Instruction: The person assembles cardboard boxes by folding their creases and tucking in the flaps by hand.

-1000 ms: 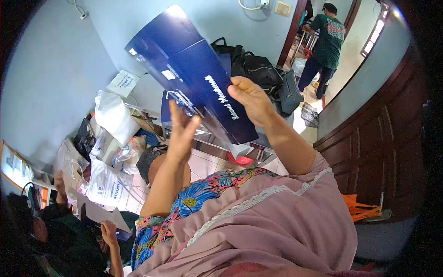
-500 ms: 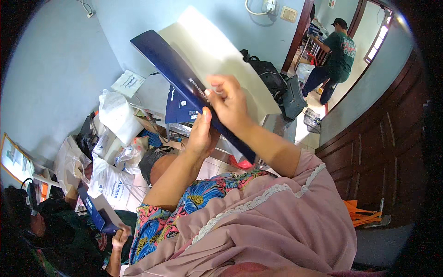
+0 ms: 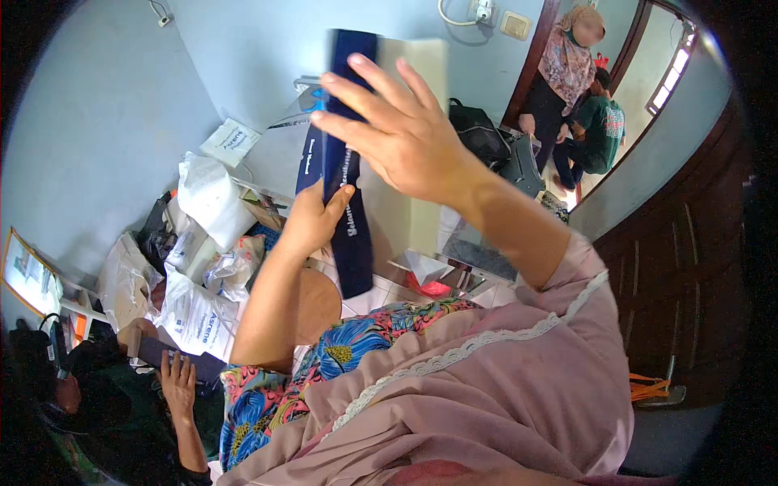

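Note:
I hold up a dark blue cardboard box (image 3: 350, 235) with a pale inside face, standing on end in front of me. My left hand (image 3: 312, 217) grips its lower left edge from below. My right hand (image 3: 397, 130) lies across the upper part of the box, fingers spread over the blue edge and pointing left. The pale inside panel (image 3: 417, 89) shows behind my right hand. My pink sleeve and floral blue sleeve fill the lower view.
White plastic bags (image 3: 212, 198) and paper packets lie piled at the left by the blue wall. Another person's hand (image 3: 178, 385) holds a dark object at the lower left. Two people (image 3: 579, 89) stand at the doorway at the back right, beside a black bag (image 3: 478, 134).
The box has swung from a slant to nearly upright. My right hand moved up from pinching its edge to lying spread across the top. A second person has appeared at the doorway.

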`<state>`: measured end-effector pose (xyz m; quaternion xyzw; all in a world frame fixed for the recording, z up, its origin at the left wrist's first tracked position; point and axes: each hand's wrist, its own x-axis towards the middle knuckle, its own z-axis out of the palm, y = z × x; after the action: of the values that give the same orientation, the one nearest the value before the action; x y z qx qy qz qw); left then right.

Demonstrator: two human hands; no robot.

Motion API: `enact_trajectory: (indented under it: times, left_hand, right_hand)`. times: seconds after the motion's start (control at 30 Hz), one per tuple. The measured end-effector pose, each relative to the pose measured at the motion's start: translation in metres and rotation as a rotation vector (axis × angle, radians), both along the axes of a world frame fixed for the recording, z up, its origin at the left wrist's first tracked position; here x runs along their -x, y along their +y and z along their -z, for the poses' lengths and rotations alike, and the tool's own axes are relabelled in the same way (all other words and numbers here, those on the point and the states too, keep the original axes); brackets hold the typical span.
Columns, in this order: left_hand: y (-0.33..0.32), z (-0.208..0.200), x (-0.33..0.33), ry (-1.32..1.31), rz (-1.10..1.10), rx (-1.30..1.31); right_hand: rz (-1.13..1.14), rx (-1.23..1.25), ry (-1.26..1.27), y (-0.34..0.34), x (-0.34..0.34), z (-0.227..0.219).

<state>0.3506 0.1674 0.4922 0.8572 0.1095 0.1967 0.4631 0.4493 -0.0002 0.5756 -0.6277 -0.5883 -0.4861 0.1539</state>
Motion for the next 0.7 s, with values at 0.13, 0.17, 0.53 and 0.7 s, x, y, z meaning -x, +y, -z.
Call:
enact_trajectory:
  times: [0.13, 0.17, 0.53, 0.7]
  left_hand:
    - [0.001, -0.03, 0.01, 0.013, 0.211, -0.328]
    - [-0.001, -0.035, 0.01, -0.053, 0.161, -0.322]
    - [-0.002, -0.045, 0.013, -0.178, 0.251, -0.632]
    - [0.024, -0.045, 0.028, -0.031, 0.211, -0.606]
  right_hand:
    - [0.042, 0.243, -0.133, -0.008, -0.011, -0.024]
    - [0.032, 0.229, -0.141, -0.011, -0.012, -0.027]
    - [-0.097, 0.41, 0.167, -0.027, -0.026, 0.0]
    - [0.004, 0.445, 0.13, -0.052, -0.065, -0.022]
